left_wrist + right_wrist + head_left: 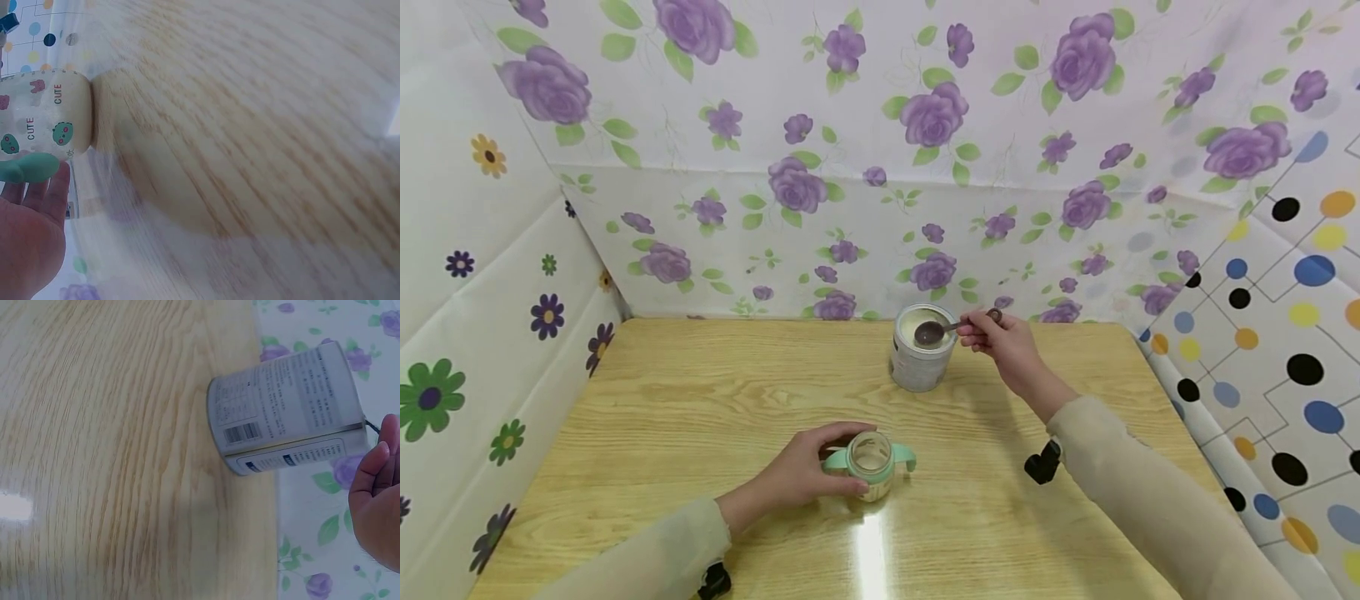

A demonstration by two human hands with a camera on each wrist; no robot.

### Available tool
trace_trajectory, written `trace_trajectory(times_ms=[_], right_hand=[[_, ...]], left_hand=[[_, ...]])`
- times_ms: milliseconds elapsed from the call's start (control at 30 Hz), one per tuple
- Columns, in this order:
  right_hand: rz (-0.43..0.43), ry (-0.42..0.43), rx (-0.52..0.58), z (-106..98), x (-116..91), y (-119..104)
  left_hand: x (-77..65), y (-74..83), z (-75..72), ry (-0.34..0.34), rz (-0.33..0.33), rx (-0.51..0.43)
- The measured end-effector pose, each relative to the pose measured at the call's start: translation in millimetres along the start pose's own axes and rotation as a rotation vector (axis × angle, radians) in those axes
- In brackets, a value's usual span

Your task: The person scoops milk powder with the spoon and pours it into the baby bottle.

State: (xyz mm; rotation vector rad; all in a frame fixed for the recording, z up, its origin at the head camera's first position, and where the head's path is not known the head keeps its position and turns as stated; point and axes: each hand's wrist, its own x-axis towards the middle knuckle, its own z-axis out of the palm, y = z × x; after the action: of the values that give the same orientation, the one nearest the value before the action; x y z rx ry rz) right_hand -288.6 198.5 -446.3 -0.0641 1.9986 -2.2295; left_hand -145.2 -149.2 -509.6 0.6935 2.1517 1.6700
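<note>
My left hand [801, 471] grips a small clear baby bottle [877, 485] with mint-green handles, its thumb and fingers on either side. The bottle stands upright without a lid, and its mouth faces up. In the left wrist view, the bottle's side [70, 106] carries "CUTE" prints and one green handle [37, 167] lies against the fingers. Farther back stands an open milk powder tin [919, 373] with pale contents. My right hand [1009, 348] pinches the handle of a dark spoon [929, 333], whose bowl is over the tin's mouth. The right wrist view shows the tin's printed label [294, 400].
A wooden table [722, 375] bears both containers; the tin stands near its back edge. Behind rises a cloth [865, 217] with purple flowers. Patterned cloths also line the left [467, 317] and right [1262, 333] sides. Light glares off the table in front of the bottle.
</note>
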Motion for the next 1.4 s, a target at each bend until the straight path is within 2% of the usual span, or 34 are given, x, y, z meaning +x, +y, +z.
trace_trajectory(times_ms=[167, 400, 567, 700, 867, 1067, 1267, 1400], right_hand=[[-0.028, 0.012, -0.091, -1, 3, 7], [-0.04, 0.019, -0.098, -3, 4, 11], [-0.045, 0.024, -0.097, -2, 4, 10], [-0.044, 0.026, -0.105, -1, 4, 9], [-0.039, 0.031, -0.111, -2, 3, 7], [-0.033, 0.033, -0.103, -2, 3, 9], [-0.025, 0.022, -0.104, 2, 1, 10], [-0.031, 0.014, -0.116, 5, 1, 10]], left_hand=[[1.2, 0.9, 0.0, -0.002, 0.003, 0.006], [3.1, 4.3, -3.2, -0.028, 0.011, 0.041], [8.6, 15.2, -15.8, -0.038, 0.033, 0.025], [18.0, 25.1, -29.9, -0.016, 0.063, 0.03], [40.0, 34.2, -46.6, 0.023, 0.094, 0.081], [78.6, 37.4, -61.3, 0.077, 0.069, 0.145], [115.1, 34.9, -65.3, 0.083, 0.012, 0.23], [133.5, 31.3, -65.2, 0.091, -0.016, 0.242]])
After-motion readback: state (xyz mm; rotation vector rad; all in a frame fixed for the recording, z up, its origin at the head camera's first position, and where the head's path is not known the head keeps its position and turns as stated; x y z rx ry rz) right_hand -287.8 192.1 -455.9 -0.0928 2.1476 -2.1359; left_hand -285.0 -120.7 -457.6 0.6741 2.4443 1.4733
